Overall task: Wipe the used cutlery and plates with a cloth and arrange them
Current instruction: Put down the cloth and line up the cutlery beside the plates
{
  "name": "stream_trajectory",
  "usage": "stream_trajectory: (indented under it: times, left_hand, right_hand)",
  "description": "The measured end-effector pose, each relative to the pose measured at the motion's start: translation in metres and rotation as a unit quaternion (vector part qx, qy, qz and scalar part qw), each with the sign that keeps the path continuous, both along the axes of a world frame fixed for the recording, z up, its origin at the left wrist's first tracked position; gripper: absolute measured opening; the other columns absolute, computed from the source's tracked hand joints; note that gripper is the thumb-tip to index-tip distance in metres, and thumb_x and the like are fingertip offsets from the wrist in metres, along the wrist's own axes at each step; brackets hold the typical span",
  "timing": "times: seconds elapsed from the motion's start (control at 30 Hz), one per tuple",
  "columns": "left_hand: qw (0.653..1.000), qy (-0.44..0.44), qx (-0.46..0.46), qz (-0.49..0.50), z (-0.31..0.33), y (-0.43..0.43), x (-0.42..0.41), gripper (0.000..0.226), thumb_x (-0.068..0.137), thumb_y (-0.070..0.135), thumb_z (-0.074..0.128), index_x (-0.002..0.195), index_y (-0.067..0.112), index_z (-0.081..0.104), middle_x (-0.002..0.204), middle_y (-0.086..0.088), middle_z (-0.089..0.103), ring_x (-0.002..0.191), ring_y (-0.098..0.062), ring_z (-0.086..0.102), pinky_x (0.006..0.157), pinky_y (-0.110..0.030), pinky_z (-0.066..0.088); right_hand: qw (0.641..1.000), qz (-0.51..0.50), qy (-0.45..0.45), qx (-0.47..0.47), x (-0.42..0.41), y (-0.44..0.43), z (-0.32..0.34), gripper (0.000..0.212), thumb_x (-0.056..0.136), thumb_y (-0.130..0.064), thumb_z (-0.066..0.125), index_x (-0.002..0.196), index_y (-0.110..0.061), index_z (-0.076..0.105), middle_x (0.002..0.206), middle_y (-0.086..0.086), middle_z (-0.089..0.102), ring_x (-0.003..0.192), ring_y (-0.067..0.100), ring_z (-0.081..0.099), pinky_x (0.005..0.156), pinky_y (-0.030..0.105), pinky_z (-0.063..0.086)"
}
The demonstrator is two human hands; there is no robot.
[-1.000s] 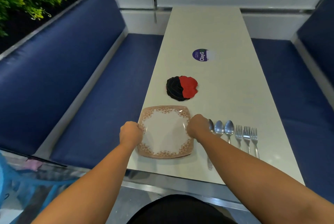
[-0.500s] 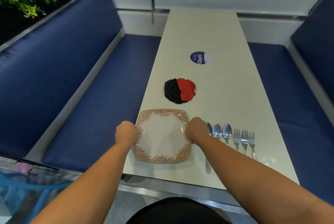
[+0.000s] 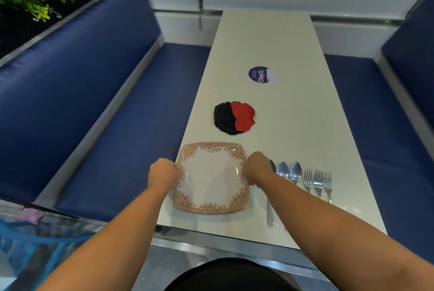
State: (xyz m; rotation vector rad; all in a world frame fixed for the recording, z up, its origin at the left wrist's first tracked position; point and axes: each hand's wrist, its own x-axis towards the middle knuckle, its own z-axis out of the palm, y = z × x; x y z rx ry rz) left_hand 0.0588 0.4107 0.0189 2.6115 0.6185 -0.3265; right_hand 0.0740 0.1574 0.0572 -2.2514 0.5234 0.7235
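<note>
plate sits at the near worktop edge. left hand and right hand are curled on its side rims; fingers are hidden, probably gripping. cloth lies just beyond. Lift level, free one hand for the cloth, mind the spoons beside the right hand.

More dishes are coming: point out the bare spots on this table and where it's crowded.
Bare: the far end of the table beyond the sticker, and the stretch right of the cloth, between sticker and forks. Crowded: the near edge, where left hand and right hand grip the plate, spoons and forks beside it.
</note>
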Motion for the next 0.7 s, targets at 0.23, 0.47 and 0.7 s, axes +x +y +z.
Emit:
stream_trajectory:
  times: [0.23, 0.47, 0.7]
  left_hand:
    - [0.981, -0.018, -0.19, 0.019, -0.012, 0.009, -0.006, 0.03, 0.091, 0.019, 0.062, 0.069, -0.001, 0.061, 0.065, -0.006, 0.053, 0.061, -0.017, 0.043, 0.054, -0.029, 0.036]
    - [0.964, -0.065, -0.259, 0.01, -0.001, -0.007, -0.02, 0.033, 0.092, 0.014, 0.068, 0.065, 0.032, 0.074, 0.087, -0.012, 0.075, 0.073, -0.02, 0.062, 0.077, -0.039, 0.057]
    - [0.956, -0.051, -0.289, 0.011, -0.001, -0.018, -0.025, 0.031, 0.092, 0.013, 0.069, 0.073, 0.036, 0.075, 0.083, 0.001, 0.077, 0.089, -0.027, 0.072, 0.086, -0.045, 0.06]
  right_hand:
    - [0.997, -0.062, -0.038, 0.019, -0.013, -0.007, -0.006, 0.033, 0.089, -0.004, 0.053, 0.061, -0.017, 0.039, 0.065, -0.001, 0.046, 0.057, 0.016, 0.048, 0.055, 0.02, 0.042]
    - [0.993, -0.034, -0.109, -0.025, -0.034, -0.035, -0.018, 0.025, 0.083, -0.004, 0.053, 0.06, -0.003, 0.06, 0.063, 0.011, 0.059, 0.06, 0.024, 0.057, 0.058, 0.034, 0.05]
    - [0.992, -0.022, -0.12, -0.041, -0.049, -0.052, -0.026, 0.015, 0.086, 0.0, 0.052, 0.082, 0.003, 0.066, 0.061, 0.002, 0.054, 0.054, 0.013, 0.052, 0.047, 0.023, 0.037]
